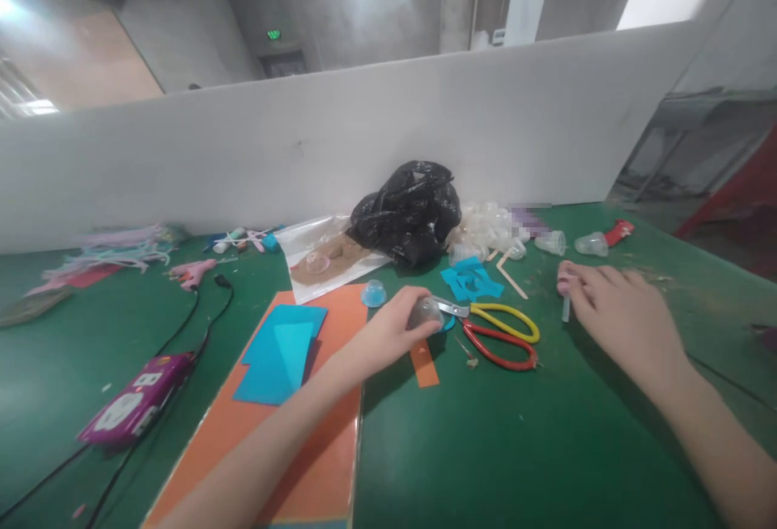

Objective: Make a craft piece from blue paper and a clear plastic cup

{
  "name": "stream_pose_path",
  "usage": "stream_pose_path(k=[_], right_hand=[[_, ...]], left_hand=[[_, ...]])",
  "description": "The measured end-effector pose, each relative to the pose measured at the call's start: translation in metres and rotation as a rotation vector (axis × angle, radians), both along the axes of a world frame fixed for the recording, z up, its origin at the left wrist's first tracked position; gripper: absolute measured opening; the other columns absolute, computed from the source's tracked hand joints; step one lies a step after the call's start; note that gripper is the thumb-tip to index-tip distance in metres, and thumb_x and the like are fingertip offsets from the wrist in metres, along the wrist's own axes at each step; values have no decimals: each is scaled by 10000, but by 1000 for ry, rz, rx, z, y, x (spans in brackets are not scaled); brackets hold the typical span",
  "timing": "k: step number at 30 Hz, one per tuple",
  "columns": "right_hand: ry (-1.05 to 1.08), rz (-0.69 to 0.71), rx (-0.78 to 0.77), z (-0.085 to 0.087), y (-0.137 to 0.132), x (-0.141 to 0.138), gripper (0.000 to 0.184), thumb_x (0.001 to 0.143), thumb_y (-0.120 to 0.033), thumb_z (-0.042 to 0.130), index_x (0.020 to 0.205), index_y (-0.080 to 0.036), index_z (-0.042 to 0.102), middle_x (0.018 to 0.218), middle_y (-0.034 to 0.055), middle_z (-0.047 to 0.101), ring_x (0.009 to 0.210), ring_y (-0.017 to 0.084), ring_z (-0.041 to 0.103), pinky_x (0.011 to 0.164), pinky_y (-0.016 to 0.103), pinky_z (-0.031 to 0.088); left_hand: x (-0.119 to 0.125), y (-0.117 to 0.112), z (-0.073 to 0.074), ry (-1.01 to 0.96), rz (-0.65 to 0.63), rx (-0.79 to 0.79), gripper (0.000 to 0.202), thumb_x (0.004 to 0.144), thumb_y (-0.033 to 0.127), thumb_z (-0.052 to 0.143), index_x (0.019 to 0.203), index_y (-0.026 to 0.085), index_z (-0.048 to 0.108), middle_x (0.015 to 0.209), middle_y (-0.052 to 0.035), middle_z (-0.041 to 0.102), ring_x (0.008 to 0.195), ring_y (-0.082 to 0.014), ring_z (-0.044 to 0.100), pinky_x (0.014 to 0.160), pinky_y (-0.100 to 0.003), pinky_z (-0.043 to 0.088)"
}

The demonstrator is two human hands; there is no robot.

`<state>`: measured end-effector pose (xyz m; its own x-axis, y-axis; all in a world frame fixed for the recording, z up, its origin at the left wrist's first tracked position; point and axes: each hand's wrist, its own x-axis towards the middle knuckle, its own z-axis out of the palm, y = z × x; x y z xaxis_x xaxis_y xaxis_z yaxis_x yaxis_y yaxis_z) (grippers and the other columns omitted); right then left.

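My left hand [388,327] is closed around a clear, rounded plastic cup [425,315], just above the table. Beside it lie scissors [464,311] with one yellow and one red handle, blades towards that hand. An orange strip [425,367] is below the cup. Farther right, my right hand [625,319] is closed on a small pink object [564,277] with a pale, stick-like part pointing down; its kind is unclear. A blue-filled clear cup [373,294] stands left of my left hand. Blue cut scraps [472,280] lie behind the scissors.
Blue sheets [279,351] rest on an orange board [328,464]. A black plastic bag [413,213] stands at the back beside clear cups [549,243]. Wooden sticks [511,280] lie nearby. On the left are a pink glue gun [193,272], a purple power strip [137,404] and cords.
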<state>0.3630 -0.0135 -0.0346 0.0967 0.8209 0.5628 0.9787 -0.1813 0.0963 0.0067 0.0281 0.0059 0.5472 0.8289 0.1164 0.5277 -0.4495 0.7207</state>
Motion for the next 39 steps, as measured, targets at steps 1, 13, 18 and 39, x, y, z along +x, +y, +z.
stream_pose_path(k=[1, 13, 18, 39], right_hand=[[-1, -34, -29, -3, -5, 9, 520, 1082, -309, 267, 1299, -129, 704, 1144, 195, 777, 989, 372, 693, 854, 469, 528], [44, -294, -226, -29, -12, 28, 497, 1049, -379, 402, 1408, -118, 627, 1335, 284, 688, 1097, 439, 686, 957, 531, 510], [72, -271, -266, -33, -1, 33, 550, 1065, -416, 386, 1430, -59, 591, 1218, 315, 736, 1020, 454, 714, 921, 543, 499], [139, -222, -92, -24, -8, 45, 422, 1071, -341, 369, 1207, -98, 686, 987, 225, 694, 945, 372, 669, 756, 401, 489]], left_hand=[[-2, 1, -2, -2, 23, 12, 381, 970, 416, 663, 1292, 234, 573, 1266, -80, 670, 1089, -242, 665, 942, -397, 549], [-10, 9, -21, -49, 116, 214, 337, 945, 320, 714, 1252, 253, 592, 1325, -83, 654, 1271, -264, 626, 1108, -450, 503], [-7, 5, -19, -80, 116, 158, 355, 945, 335, 704, 1257, 241, 564, 1290, -84, 669, 1199, -252, 656, 1075, -450, 519], [-7, 5, -19, -71, 179, 210, 321, 929, 324, 727, 1211, 233, 601, 1229, -86, 696, 1124, -256, 685, 1008, -442, 565]])
